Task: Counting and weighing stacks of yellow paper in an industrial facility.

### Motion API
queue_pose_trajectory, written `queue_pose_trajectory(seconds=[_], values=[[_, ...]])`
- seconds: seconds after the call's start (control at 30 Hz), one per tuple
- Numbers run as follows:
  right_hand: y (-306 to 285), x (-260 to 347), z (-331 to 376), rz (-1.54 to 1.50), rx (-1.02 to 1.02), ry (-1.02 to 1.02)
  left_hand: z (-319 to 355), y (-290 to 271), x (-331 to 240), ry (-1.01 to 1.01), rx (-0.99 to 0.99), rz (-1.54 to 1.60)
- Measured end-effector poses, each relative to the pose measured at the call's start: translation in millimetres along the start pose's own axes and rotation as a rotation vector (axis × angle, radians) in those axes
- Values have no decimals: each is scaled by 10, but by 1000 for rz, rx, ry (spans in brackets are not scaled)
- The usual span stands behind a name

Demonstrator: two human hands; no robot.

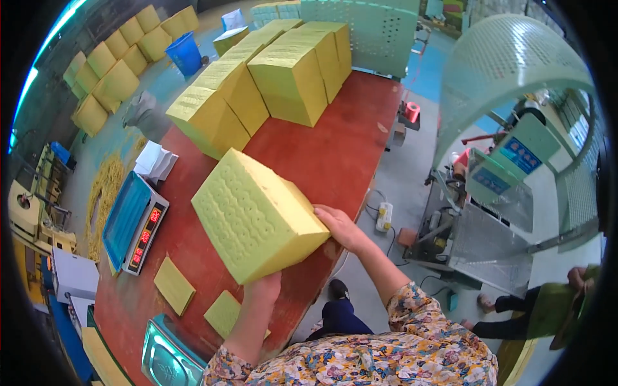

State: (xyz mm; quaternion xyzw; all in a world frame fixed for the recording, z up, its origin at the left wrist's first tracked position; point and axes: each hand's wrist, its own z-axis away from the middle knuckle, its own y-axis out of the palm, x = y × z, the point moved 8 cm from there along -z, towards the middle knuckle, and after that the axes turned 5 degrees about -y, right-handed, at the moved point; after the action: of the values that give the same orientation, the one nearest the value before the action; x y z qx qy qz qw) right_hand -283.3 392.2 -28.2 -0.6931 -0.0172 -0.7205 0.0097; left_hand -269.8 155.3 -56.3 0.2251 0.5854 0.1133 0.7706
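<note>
Yellow paper block [248, 219], held tilted over the near half of the red table [315, 157], its face of wavy embossed rows turned up and toward 9 o'clock; the right hand [338, 226] grips its corner at 3 o'clock, fingers bent against the edge; the left hand [265, 285] is at its lower edge at 6 o'clock, its fingers hidden by the block, so I cannot tell how far they are closed.

Outward from the block, two flat yellow pads lie on the table, one [174, 286] at 8 o'clock and the other [221, 313] at 7, partly behind the left forearm; farther out at 7 is a shiny teal container [170, 356]; at 9 stands a scale [149, 231] with a blue tray [123, 215] and lit red digits; white papers [154, 161] sit at 10; rows of yellow stacks [290, 77] stand at 12.

Beyond the table, a blue bin [185, 55] stands at 11; a machine with a perforated guard [515, 55] is toward 2 and 3; another person [557, 302] shows between 3 and 4.
</note>
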Motion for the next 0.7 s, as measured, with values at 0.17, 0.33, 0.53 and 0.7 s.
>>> queue_pose_trajectory(seconds=[0.17, 0.33, 0.53, 0.7], values=[[-594, 63, -751, 77, -5, -84, -618, 749, -22, -108, -155, 256], [-944, 12, -1409, 158, -6, -143, -1197, 1068, -90, -113, -69, 246], [-1221, -85, -1729, 48, -89, -186, -1446, 1349, -182, -218, -52, 236], [-1284, 110, -1507, 257, -284, -261, -1225, 1011, -614, -111, -274, -95]])
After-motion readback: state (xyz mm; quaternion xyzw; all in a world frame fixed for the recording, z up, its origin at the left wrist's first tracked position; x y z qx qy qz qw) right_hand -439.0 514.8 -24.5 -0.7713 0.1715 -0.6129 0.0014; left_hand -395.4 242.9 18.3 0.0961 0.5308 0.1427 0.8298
